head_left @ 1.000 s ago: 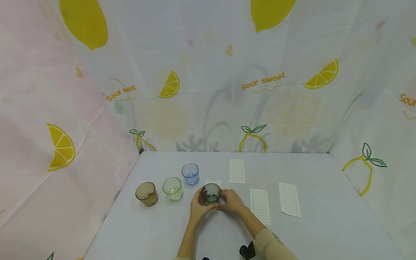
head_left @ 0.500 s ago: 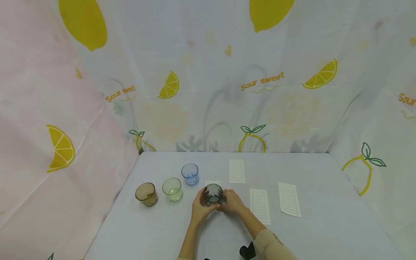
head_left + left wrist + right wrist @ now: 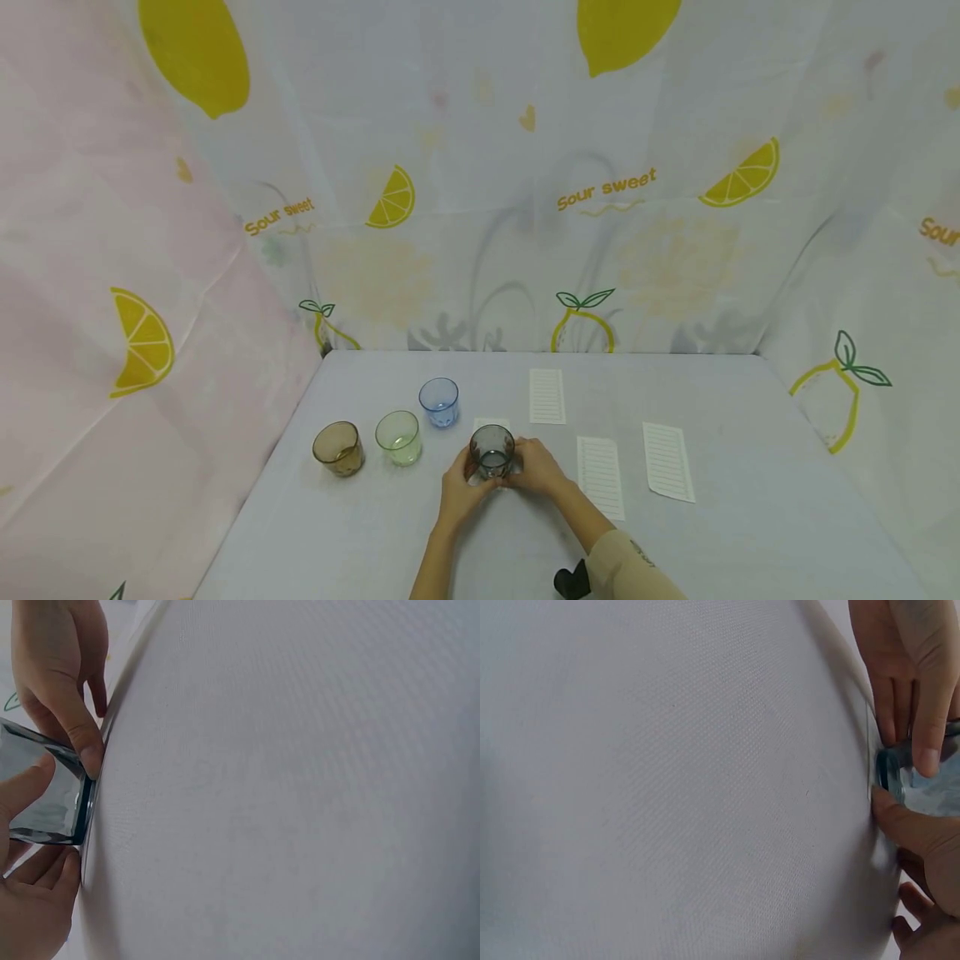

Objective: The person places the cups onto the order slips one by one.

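A grey glass stands upright near the middle of the table, over a lined paper card whose far end shows behind it. On its left side my left hand holds it, thumb across the front; that thumb lies on the wall of the glass in the left wrist view. From the right, my right hand grips it low, and in the right wrist view the right thumb reaches the base edge. The far fingers are partly hidden by the glass and the hands.
To the left stand an amber glass, a green glass and a blue glass. Lined cards lie to the right: a far card, a nearer card and a rightmost card. Patterned cloth walls the back and sides.
The grey glass has shifted slightly to the right. My left hand has gone with it, and its fingers and thumb now sit a little lower on the glass.
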A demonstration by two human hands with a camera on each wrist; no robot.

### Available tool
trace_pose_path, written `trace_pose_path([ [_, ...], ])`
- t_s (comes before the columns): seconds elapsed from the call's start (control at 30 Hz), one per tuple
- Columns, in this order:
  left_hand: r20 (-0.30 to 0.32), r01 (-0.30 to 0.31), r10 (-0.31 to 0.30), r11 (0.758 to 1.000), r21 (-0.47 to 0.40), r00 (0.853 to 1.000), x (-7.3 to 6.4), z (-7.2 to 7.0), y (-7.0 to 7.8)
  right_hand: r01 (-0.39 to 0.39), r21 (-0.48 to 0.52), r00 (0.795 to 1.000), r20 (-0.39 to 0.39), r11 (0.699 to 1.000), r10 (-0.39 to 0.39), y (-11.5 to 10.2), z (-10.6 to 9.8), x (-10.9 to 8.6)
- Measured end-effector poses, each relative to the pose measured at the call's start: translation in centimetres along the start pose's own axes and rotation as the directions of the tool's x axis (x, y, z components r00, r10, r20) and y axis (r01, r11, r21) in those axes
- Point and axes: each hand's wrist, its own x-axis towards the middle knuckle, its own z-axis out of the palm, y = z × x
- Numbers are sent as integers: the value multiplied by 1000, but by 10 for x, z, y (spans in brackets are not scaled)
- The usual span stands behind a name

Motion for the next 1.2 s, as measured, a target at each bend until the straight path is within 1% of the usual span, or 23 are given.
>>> trace_pose_path([
  [0.07, -1, -14, 14, 1000, 6, 1000, 0, 0, -3, 5, -1, 1000, -2, 1000, -5, 0, 0, 0],
  [0.2, 0, -27, 27, 1000, 9, 1000, 0, 0, -3, 6, -12, 1000, -3, 1000, -6, 0, 0, 0],
  [0.37, 3, -7, 7, 1000, 11, 1000, 0, 1, -2, 22, -25, 1000, -11, 999, -22, 1, 0, 0],
  [0.43, 3, -2, 2, 1000, 10, 1000, 0, 1, -1, 40, -36, 999, -22, 999, -41, 1, 0, 0],
  [0.6, -2, 1, -1, 1000, 1, 1000, 0, 1, -2, 67, -39, 997, -30, 997, -69, 2, -2, 1],
  [0.67, -8, -9, 9, 1000, 6, 1000, -1, 2, -5, 65, -29, 998, -25, 997, -66, 1, -2, 0],
  [0.7, -12, -11, 11, 1000, 9, 1000, -1, 3, -8, 64, -26, 998, -25, 998, -65, 1, -2, 0],
  [0.8, -22, -15, 16, 999, 48, 1000, 0, 5, -24, 75, -33, 997, -26, 997, -76, 1, -2, 0],
  [0.9, -28, -5, 7, 997, 82, 1000, 2, 7, -39, 70, -41, 997, -22, 997, -71, 1, -1, 0],
  [0.93, -30, -4, 7, 995, 97, 1000, 2, 8, -42, 67, -41, 997, -20, 997, -68, 1, -1, 0],
  [1.03, -47, -8, 15, 991, 135, 999, 2, 7, -46, 45, -38, 999, -10, 998, -45, 0, -1, 0],
  [1.2, -81, -22, 40, 976, 215, 996, 1, 6, -46, 19, -37, 1000, 1, 999, -19, -3, -1, 0],
])
